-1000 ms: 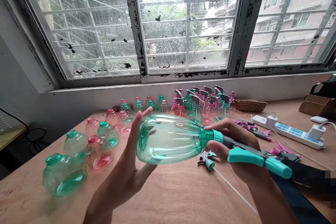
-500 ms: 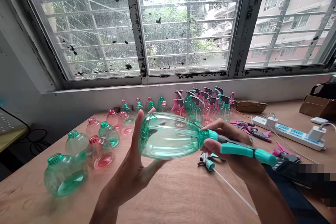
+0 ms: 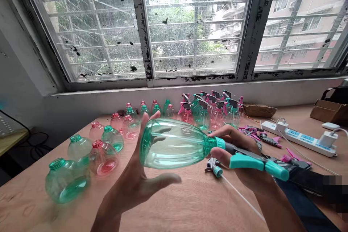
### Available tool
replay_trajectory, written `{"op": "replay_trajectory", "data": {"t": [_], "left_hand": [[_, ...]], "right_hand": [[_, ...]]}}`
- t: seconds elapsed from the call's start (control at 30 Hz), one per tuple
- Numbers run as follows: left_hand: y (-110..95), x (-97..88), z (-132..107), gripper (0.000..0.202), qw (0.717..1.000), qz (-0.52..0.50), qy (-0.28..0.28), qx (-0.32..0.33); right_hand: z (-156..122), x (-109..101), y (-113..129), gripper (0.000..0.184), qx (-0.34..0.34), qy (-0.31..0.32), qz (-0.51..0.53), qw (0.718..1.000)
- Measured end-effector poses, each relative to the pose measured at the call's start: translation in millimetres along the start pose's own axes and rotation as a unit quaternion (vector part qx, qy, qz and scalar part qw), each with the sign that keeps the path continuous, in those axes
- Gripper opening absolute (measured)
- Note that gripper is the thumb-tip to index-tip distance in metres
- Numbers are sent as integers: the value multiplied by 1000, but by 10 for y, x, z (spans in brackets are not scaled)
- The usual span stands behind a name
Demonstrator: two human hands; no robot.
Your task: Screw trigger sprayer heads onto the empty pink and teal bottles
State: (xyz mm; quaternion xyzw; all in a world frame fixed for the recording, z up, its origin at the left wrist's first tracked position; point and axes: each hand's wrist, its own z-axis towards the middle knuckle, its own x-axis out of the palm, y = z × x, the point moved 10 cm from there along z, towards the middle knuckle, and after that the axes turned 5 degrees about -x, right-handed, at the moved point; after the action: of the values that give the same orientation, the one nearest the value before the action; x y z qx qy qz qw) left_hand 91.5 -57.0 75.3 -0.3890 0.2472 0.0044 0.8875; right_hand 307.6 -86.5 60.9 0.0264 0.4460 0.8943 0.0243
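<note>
A clear green spray bottle (image 3: 174, 144) lies on its side in the air above the wooden table (image 3: 179, 203), its teal and grey trigger head (image 3: 252, 160) pointing right. My left hand (image 3: 138, 181) is spread, with the palm against the bottle's base and the thumb sticking out below. My right hand (image 3: 241, 163) is wrapped round the bottle's neck and trigger head.
Capless green and pink bottles (image 3: 81, 156) stand at the left. Finished spray bottles (image 3: 209, 110) are grouped below the window sill. A loose trigger head with a dip tube (image 3: 217, 169) lies under my hands. More trigger heads (image 3: 258, 132), a power strip (image 3: 301, 136) and cardboard boxes (image 3: 328, 110) are at the right.
The bottle has tilted a little and the trigger head has turned at the neck. My left thumb has come off the bottle's side and now points out underneath.
</note>
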Motion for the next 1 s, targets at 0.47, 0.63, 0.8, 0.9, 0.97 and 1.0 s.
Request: {"op": "replay_trajectory", "data": {"t": [0.47,0.63,0.8,0.9,0.97,1.0], "left_hand": [[13,98,-17,111,998,41,52,0],[125,47,3,102,994,95,30,-50],[120,-17,-5,85,995,98,-24,-18],[135,-57,14,94,991,120,-43,-36],[115,-44,21,98,993,113,-28,-34],[102,-38,19,97,994,100,-20,-31]], "right_hand": [[31,-58,-26,22,18,4,19,1000],[20,-69,-38,25,51,-7,32,998],[36,-51,-54,28,44,-11,31,999],[27,-59,2,28,14,-21,-15,1000],[23,-52,34,28,-4,-16,-44,999],[22,-48,38,28,-8,-13,-52,999]]}}
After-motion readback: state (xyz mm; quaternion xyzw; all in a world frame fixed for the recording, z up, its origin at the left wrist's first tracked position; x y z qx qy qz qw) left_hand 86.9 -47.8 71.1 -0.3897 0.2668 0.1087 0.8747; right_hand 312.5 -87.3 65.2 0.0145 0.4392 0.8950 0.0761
